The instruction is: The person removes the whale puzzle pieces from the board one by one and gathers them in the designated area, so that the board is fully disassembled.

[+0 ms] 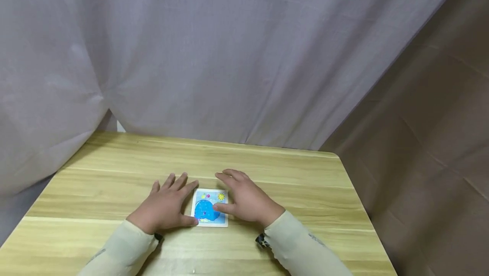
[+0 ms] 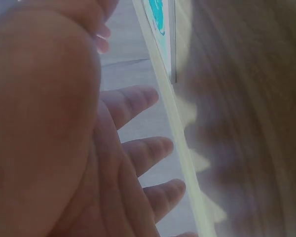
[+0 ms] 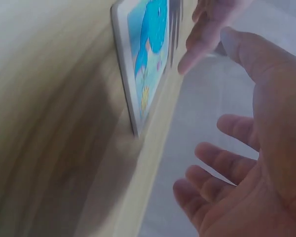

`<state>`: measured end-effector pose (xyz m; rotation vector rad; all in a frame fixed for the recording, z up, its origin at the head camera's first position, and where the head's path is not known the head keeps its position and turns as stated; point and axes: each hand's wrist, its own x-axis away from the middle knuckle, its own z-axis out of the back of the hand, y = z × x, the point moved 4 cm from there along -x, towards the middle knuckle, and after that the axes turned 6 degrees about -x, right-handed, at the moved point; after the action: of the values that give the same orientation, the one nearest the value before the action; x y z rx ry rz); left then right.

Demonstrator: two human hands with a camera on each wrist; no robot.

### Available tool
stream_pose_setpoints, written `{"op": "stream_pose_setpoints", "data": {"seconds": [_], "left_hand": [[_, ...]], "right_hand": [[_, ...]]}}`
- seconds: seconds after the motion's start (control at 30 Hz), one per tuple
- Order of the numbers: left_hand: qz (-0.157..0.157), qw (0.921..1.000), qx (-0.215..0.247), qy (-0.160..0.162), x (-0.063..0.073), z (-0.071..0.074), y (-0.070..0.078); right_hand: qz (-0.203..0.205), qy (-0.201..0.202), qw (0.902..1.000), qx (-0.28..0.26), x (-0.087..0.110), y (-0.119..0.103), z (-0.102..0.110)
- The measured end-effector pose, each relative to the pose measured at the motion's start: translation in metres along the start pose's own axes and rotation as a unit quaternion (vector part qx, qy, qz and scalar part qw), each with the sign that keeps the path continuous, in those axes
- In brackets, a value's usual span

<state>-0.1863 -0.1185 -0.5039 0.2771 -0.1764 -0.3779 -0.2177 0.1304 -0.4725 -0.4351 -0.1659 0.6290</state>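
On the table lies a small square picture board (image 1: 210, 220) with a white border, a blue whale and a yellow sun. To its left is my left hand (image 1: 166, 208), fingers spread, its thumb tip overlapping the board's lower left corner in the head view. My right hand (image 1: 250, 199) hovers at the right side, fingers extended, the thumb over the picture. In the right wrist view the board (image 3: 133, 98) shows its thick edge, and the right hand (image 3: 237, 168) is apart from it. The left wrist view has the left hand (image 2: 118, 148) with straight fingers above the wood.
The wooden table (image 1: 305, 191) has a light striped grain and a rounded far right corner. A grey curtain (image 1: 229, 55) hangs behind its far edge and drapes over the left side. Brownish cloth (image 1: 431, 140) hangs on the right.
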Motion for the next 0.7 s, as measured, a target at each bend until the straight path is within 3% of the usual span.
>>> {"op": "stream_pose_setpoints", "data": {"seconds": [0.4, 0.7], "left_hand": [[-0.004, 0.9998, 0.012, -0.014, -0.002, -0.005, -0.002], [0.005, 0.9996, 0.02, -0.019, -0.002, -0.005, -0.002]], "right_hand": [[-0.012, -0.023, 0.9988, -0.041, -0.026, -0.019, -0.02], [-0.026, -0.051, 0.9975, -0.04, -0.048, -0.026, -0.029]]}}
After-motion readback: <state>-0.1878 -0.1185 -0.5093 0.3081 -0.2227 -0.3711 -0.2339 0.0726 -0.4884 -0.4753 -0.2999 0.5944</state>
